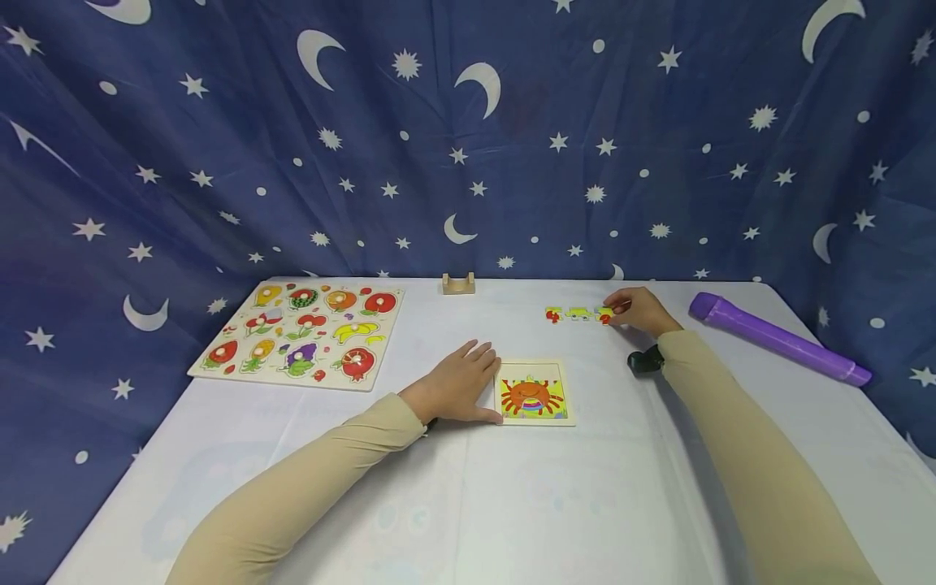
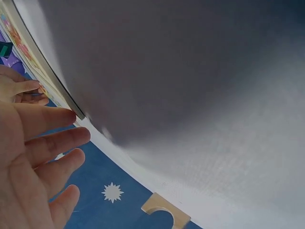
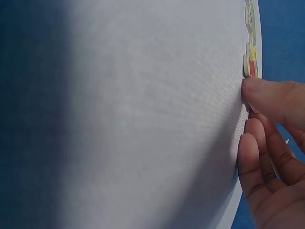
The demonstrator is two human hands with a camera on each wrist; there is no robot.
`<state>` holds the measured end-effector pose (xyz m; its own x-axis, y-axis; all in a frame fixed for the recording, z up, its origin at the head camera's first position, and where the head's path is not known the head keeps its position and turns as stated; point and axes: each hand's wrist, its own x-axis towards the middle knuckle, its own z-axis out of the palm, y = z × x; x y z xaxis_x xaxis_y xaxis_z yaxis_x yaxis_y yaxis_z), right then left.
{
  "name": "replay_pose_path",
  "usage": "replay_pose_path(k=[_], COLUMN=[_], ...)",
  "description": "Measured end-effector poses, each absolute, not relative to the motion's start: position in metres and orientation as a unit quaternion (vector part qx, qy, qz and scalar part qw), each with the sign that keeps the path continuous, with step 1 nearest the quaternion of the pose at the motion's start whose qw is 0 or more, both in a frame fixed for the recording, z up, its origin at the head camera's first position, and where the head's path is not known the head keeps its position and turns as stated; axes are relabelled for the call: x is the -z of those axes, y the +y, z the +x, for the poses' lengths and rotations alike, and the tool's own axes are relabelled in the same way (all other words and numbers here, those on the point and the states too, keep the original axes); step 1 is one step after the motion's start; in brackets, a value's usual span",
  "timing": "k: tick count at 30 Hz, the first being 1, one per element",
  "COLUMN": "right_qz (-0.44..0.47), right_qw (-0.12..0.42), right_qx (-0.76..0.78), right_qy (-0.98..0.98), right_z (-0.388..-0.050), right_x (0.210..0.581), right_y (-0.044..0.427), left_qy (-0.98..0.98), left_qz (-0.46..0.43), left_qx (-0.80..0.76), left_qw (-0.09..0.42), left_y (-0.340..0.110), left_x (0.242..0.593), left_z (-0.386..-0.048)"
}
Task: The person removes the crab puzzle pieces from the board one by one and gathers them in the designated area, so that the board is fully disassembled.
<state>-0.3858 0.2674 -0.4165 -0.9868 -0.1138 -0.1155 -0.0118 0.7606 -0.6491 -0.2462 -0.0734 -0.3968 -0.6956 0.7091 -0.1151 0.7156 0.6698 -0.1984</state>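
Observation:
My left hand has its fingers spread, with fingertips and thumb touching the left edge of a square wooden crab puzzle. The crab picture lies face up in its frame. Farther back, three small coloured pieces stand in a row: a left one, a middle one and a right one. Thumb and fingers of my right hand pinch the right piece at its right end; the fingertips partly cover it.
A fruit board with knobbed pieces lies at the left. At the back edge stands a small wooden holder. A purple stick lies at the right. Behind the table hangs a blue curtain with stars and moons.

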Motion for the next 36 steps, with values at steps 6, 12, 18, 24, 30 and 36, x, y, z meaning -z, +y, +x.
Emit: replay_pose_path(k=[6, 12, 18, 24, 30, 36], right_qz=[-0.032, -0.038, -0.036, -0.039, -0.056, -0.132], right_qw=[0.076, 0.076, 0.082, 0.082, 0.078, 0.051], right_qx=[0.347, 0.344, 0.338, 0.339, 0.346, 0.362], right_qy=[0.934, 0.935, 0.937, 0.936, 0.933, 0.921], right_z=[-0.383, -0.383, -0.383, -0.383, -0.375, -0.347], right_x=[0.415, 0.415, 0.414, 0.416, 0.409, 0.391], right_y=[0.266, 0.266, 0.266, 0.266, 0.265, 0.245], left_qy=[0.909, 0.906, 0.907, 0.908, 0.911, 0.914], left_qz=[0.402, 0.404, 0.405, 0.402, 0.395, 0.388], left_qx=[0.113, 0.122, 0.119, 0.116, 0.116, 0.109], left_qw=[-0.002, 0.004, 0.003, 0.014, 0.034, 0.040], left_y=[-0.074, -0.074, -0.074, -0.074, -0.073, -0.073], left_x=[0.397, 0.399, 0.400, 0.400, 0.401, 0.402], left_z=[-0.247, -0.249, -0.249, -0.249, -0.250, -0.251])
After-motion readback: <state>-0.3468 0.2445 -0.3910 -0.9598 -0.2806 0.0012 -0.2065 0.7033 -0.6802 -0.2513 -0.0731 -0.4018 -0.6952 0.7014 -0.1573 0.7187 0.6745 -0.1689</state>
